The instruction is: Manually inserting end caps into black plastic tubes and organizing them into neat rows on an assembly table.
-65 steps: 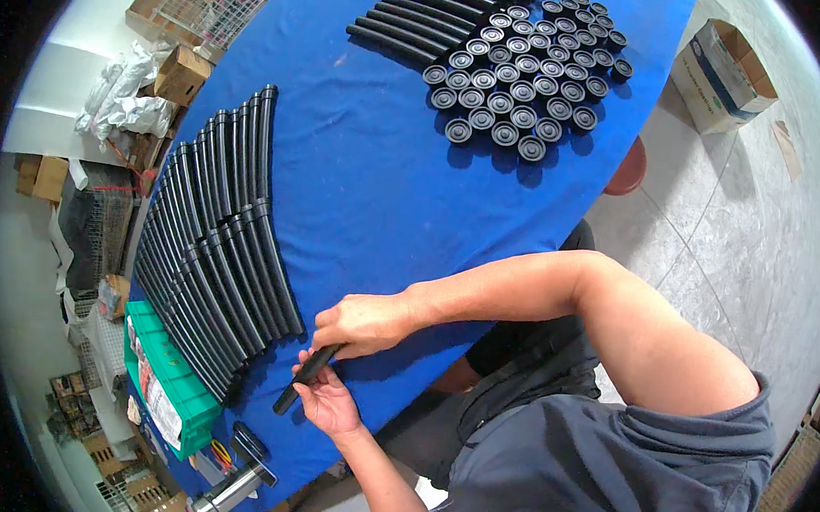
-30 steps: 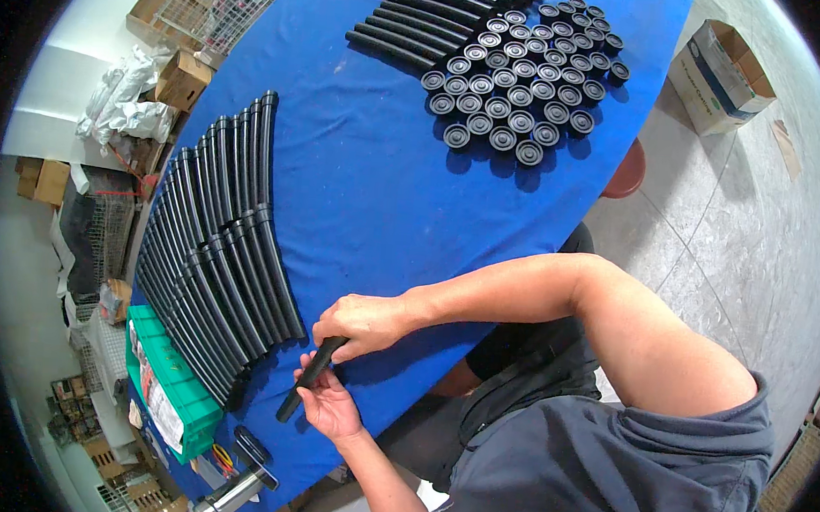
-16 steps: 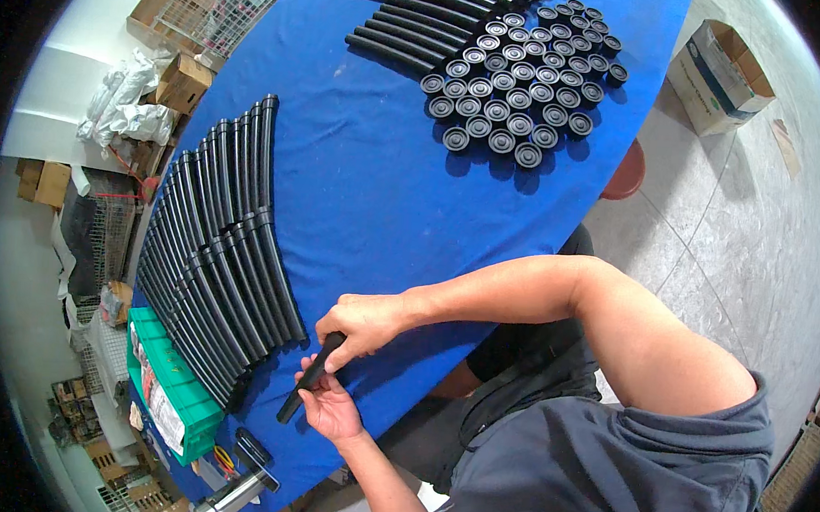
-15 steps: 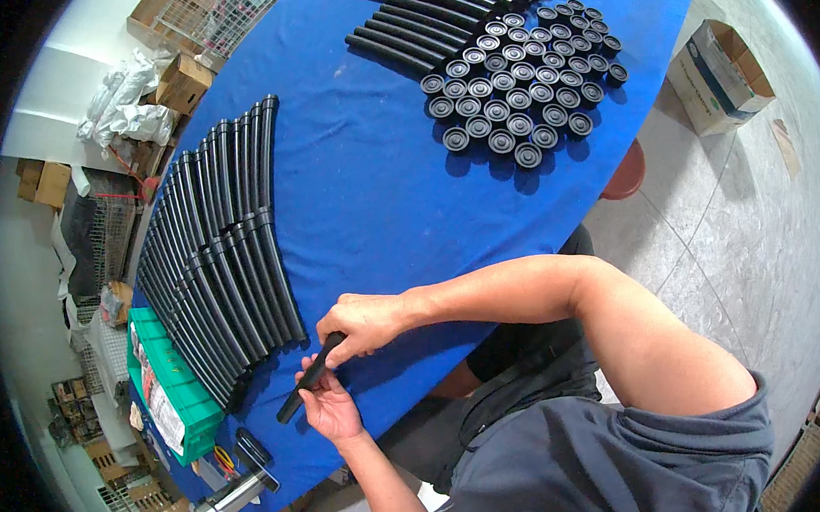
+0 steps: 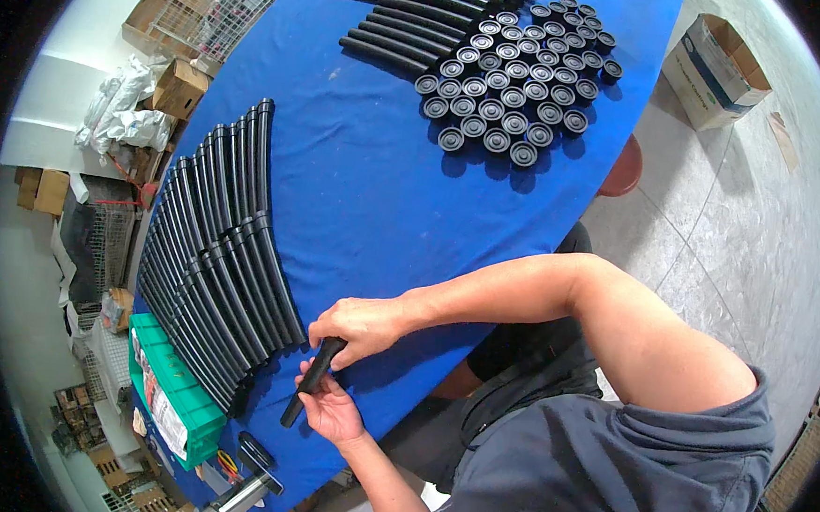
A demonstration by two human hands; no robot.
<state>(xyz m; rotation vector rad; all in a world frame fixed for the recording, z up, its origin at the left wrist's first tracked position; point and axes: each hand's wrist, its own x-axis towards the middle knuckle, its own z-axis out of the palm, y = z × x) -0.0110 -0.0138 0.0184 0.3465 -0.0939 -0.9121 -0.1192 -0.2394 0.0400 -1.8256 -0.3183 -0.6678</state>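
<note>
Near the table's front-left part, a short black tube slants between my two hands. My left hand cradles it from below, its thumb and fingers closed around the middle. At the tube's upper end, my right hand curls its fingers and thumb over the wider tip. Just left of my hands lie long rows of black tubes, packed side by side. Across the blue cloth, many round black caps with ringed faces stand grouped at the far right, beside more black tubes.
A green plastic bin stands at the table's left edge. Close to it are a black and silver tool and a pair of scissors. An open cardboard box and a red-brown stool are beyond the right edge.
My right hand has shifted slightly at the tube's upper end, its fingers lifting a little so more of the tip shows. My left hand keeps its hold. The view has moved slightly.
</note>
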